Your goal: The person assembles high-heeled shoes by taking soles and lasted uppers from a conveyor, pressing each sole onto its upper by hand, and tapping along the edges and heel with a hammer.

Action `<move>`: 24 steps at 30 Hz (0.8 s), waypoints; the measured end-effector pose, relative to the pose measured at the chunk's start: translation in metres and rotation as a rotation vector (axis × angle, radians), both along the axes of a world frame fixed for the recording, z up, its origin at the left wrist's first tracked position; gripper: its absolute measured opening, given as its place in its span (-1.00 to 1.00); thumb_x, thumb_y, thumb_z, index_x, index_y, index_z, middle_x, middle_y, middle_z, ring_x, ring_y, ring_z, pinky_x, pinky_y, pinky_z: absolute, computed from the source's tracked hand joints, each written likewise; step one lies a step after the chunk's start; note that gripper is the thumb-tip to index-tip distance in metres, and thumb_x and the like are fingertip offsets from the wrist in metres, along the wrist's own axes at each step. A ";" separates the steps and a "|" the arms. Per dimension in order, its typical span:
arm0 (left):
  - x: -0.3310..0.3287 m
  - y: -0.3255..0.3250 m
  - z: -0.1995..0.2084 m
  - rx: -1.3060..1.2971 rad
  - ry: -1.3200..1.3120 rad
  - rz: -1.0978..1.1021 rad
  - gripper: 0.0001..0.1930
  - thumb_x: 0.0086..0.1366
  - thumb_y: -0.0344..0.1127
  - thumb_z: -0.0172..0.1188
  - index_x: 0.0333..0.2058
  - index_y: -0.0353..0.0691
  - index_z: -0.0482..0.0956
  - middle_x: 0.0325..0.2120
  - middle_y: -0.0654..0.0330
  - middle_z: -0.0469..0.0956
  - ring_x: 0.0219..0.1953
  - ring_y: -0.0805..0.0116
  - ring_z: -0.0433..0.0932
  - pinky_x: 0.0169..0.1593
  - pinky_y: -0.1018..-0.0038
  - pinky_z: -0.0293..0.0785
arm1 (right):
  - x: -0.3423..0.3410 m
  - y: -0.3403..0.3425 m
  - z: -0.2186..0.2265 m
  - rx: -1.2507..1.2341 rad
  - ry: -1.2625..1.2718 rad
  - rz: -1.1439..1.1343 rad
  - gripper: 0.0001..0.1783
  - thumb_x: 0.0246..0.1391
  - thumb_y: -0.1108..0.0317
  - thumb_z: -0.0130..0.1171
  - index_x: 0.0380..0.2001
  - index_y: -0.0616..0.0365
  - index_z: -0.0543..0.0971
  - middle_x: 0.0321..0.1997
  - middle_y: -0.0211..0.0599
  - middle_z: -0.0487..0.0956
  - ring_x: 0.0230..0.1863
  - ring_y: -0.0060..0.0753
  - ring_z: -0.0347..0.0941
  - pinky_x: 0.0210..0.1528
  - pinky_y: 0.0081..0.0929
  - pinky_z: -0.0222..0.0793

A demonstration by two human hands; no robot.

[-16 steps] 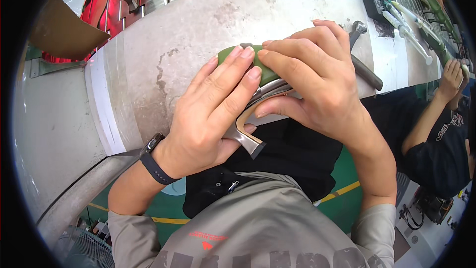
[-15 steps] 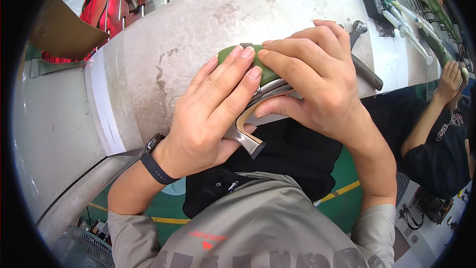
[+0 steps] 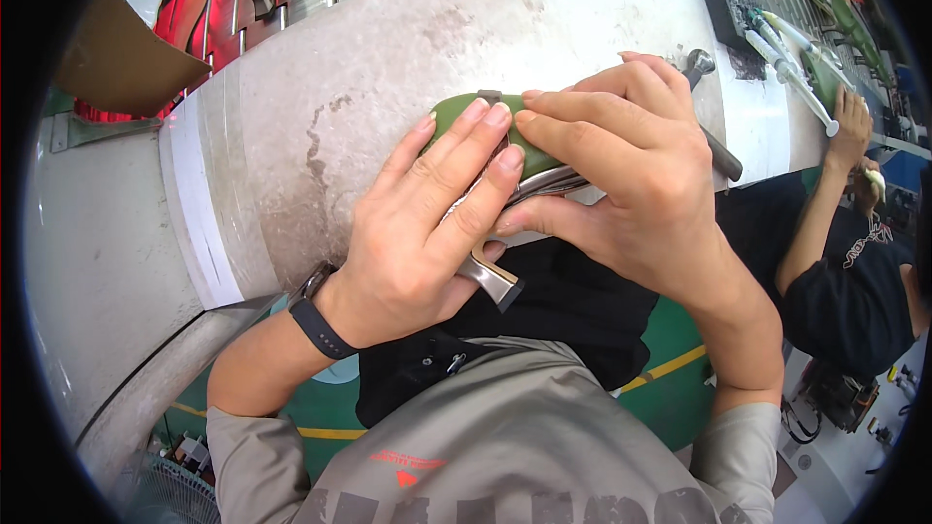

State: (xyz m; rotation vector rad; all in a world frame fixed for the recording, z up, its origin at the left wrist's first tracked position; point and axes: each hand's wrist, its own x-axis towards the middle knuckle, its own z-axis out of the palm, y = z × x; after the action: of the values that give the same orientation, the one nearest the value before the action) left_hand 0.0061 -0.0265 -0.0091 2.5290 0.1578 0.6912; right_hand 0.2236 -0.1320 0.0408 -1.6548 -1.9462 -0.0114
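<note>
Clasped by the left hand, fingers slightly parted, a rounded, metal-trimmed green part is held at the near edge of a pale surface, its right end clamped in the right hand's fingers; even pressure is advised.

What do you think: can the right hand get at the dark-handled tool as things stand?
Probably yes: the right hand is near the dark-handled tool with nothing visible between, though it's busy with the green piece.
</note>
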 end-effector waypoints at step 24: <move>0.020 0.006 0.017 -0.114 0.102 0.020 -0.08 0.24 -0.02 0.53 0.44 -0.38 0.36 0.46 -0.18 0.35 0.56 -0.18 0.21 0.56 0.05 0.15 | 0.032 -0.025 -0.016 0.117 -0.047 -0.053 -0.16 -0.24 0.07 0.68 0.21 -0.02 0.70 0.44 -0.11 0.52 0.48 0.17 0.36 0.45 0.09 0.30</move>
State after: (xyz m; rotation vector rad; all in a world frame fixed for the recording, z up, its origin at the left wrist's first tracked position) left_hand 0.0259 -0.0202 0.0084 2.4574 0.2511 0.5448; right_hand 0.2555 -0.1573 0.0249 -1.6419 -1.8979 -0.1821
